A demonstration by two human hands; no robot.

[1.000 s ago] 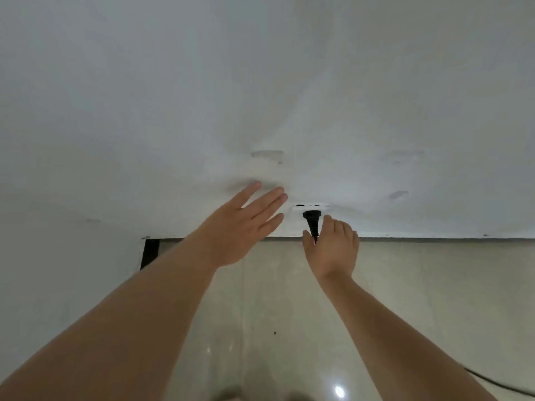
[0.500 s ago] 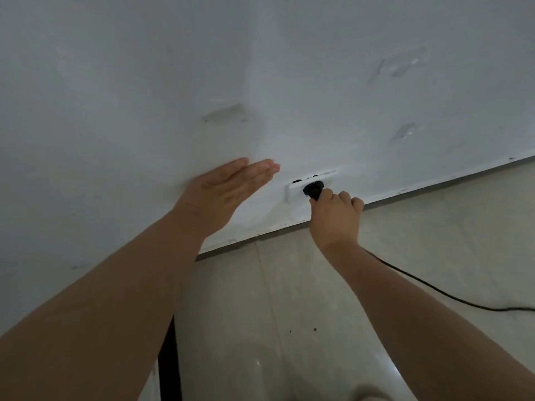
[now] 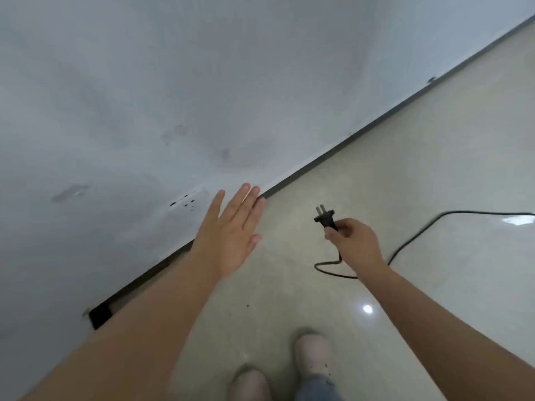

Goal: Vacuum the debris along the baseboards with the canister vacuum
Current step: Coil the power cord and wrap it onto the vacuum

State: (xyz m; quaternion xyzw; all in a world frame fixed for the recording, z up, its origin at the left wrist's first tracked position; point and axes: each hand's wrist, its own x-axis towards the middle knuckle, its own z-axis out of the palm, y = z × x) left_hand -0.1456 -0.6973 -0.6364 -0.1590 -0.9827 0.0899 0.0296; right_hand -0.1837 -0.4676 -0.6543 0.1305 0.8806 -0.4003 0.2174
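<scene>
My right hand [image 3: 354,241] pinches the black plug [image 3: 325,217] by its rigid body; its cord [image 3: 417,241] trails limp and light. Left hand [image 3: 231,227] fingers spread, holding nothing.

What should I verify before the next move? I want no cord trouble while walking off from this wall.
1. Plug out of the outlet: ok, prongs bare and in the air.
2. Right hand holds the plug: ok, fingers curled round its body.
3. Left hand free: ok, fingers straight, holding nothing.
4. Cord away from the shoes: ok, it loops on the floor to the right.
5. Cord free of knots: cannot tell, it runs out of view.
6. Vacuum's position: cannot tell, not visible.
</scene>
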